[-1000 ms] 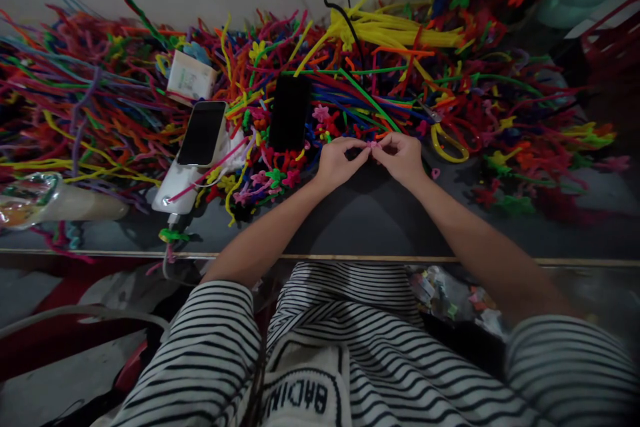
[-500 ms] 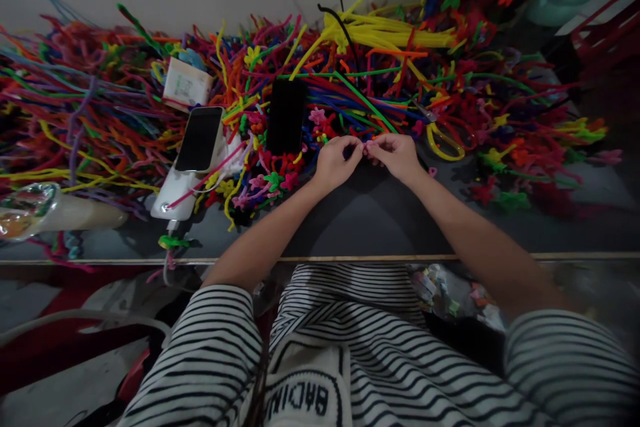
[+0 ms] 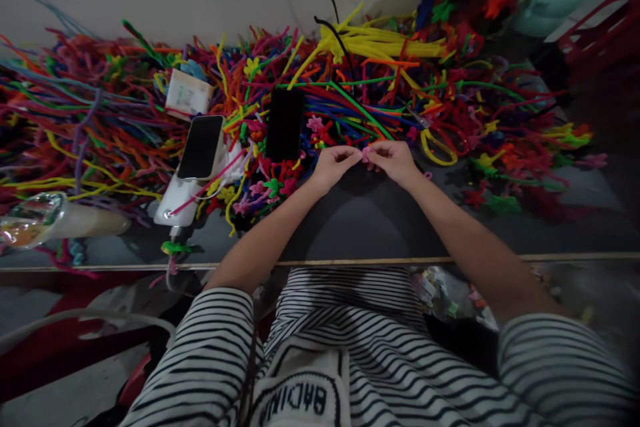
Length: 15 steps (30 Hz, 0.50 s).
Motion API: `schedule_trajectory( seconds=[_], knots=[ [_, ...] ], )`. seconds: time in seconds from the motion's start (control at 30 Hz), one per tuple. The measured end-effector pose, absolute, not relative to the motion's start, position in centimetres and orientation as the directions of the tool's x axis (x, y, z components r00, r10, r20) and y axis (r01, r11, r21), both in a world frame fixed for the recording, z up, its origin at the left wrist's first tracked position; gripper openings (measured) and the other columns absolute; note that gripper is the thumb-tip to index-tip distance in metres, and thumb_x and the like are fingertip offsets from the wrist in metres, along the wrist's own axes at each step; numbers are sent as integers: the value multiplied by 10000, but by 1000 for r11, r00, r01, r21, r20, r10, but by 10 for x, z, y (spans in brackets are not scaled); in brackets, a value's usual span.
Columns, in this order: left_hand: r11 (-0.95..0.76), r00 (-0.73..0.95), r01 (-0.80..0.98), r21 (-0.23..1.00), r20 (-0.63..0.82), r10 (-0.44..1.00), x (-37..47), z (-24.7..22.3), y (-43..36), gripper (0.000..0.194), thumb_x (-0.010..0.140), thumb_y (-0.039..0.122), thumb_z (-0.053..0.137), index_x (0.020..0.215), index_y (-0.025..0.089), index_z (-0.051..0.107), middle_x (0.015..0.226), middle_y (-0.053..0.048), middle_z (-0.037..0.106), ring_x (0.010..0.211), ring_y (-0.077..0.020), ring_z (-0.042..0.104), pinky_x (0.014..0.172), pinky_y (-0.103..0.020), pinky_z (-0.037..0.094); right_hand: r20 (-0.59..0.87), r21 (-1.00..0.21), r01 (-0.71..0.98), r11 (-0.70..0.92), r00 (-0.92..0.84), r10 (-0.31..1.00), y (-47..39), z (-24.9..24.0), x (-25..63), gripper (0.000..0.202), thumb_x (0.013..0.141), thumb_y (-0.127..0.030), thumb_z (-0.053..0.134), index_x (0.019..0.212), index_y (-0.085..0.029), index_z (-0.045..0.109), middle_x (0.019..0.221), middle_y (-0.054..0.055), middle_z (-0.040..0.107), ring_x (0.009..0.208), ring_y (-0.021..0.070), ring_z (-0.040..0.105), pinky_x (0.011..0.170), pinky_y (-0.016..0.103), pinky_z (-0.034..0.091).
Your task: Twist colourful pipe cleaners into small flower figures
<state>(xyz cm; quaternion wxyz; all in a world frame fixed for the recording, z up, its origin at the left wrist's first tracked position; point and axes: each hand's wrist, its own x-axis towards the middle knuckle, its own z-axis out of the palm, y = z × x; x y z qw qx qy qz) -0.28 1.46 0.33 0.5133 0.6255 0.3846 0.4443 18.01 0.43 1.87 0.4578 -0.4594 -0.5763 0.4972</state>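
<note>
A small pink pipe cleaner piece (image 3: 367, 155), bent into a compact shape, sits between my two hands just above the dark table. My left hand (image 3: 332, 167) pinches at its left side with thumb and forefinger. On the other side my right hand (image 3: 396, 161) has its fingers closed on the same pink piece, hiding part of it. Yellow-handled scissors (image 3: 440, 152) lie to the right of my right hand. Finished-looking pipe cleaner flowers in pink and red, such as a pink flower (image 3: 315, 123), rest beyond my left hand.
Heaps of coloured pipe cleaners (image 3: 125, 120) line the wall, with a yellow bundle (image 3: 385, 43) on top. A black phone (image 3: 285, 123), another phone (image 3: 201, 147), a white power bank (image 3: 175, 203), a small box (image 3: 189, 95) and a lying drink cup (image 3: 93, 220) are on the left.
The view has shifted slightly. My hands stay together, and more of the pink piece shows at my right fingertips now.
</note>
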Motion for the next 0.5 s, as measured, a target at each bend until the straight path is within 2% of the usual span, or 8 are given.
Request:
schedule_trajectory(
  seconds=[0.17,0.37,0.5],
  knots=[
    [-217,302,69,974,187,935,-6,0,14,455,759,632,733,805,179,738,754,-47,728,642,-117,614,618,-254,505,32,-996,80,45,-162,986,6,17,176,353,679,-531,812,765,-196,737,623,4,688,522,113,631,432,200,450],
    [-306,321,111,946,257,911,-8,2,11,450,860,632,624,842,185,675,766,-35,694,661,-108,601,636,-236,495,81,-995,56,88,-122,989,9,11,170,478,651,-649,792,798,-201,713,719,21,720,551,107,625,445,206,464],
    [-405,215,146,903,370,904,-8,2,9,409,881,594,628,911,188,666,837,-41,698,744,-120,623,714,-249,506,83,-996,27,88,-157,984,9,11,171,539,633,-681,801,861,-204,697,739,13,720,555,104,640,445,200,466]
  ],
)
